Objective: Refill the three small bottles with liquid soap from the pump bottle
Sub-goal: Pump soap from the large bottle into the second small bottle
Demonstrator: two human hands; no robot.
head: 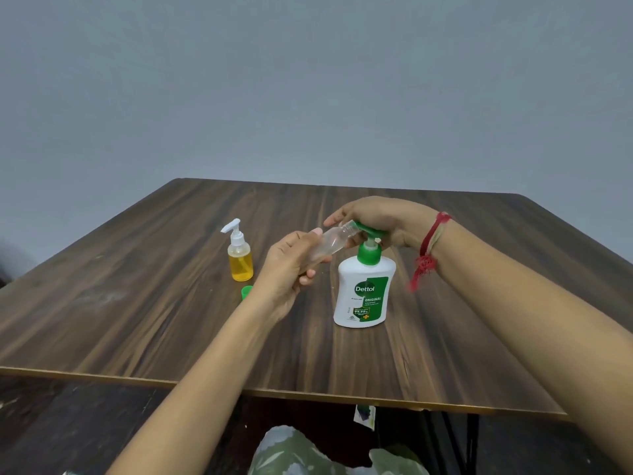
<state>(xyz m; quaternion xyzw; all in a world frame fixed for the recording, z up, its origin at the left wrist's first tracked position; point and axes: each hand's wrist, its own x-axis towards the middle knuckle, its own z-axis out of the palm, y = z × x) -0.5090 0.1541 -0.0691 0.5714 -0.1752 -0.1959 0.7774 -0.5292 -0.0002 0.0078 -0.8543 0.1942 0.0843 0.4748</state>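
A white pump bottle (362,293) with a green pump head stands upright near the middle of the table. My right hand (380,219) lies over the pump head with its fingers curved on top. My left hand (291,265) grips a small clear bottle (330,243), tilted, its open neck right at the pump's green nozzle. A second small bottle (240,258) with yellow liquid and a white pump top stands to the left. A small green cap (246,292) lies on the table, partly hidden by my left wrist.
The dark wooden table (137,303) has its front edge close to me and its far edge against a plain grey wall. A red thread band (428,250) hangs from my right wrist. Patterned cloth (291,450) shows below the table edge.
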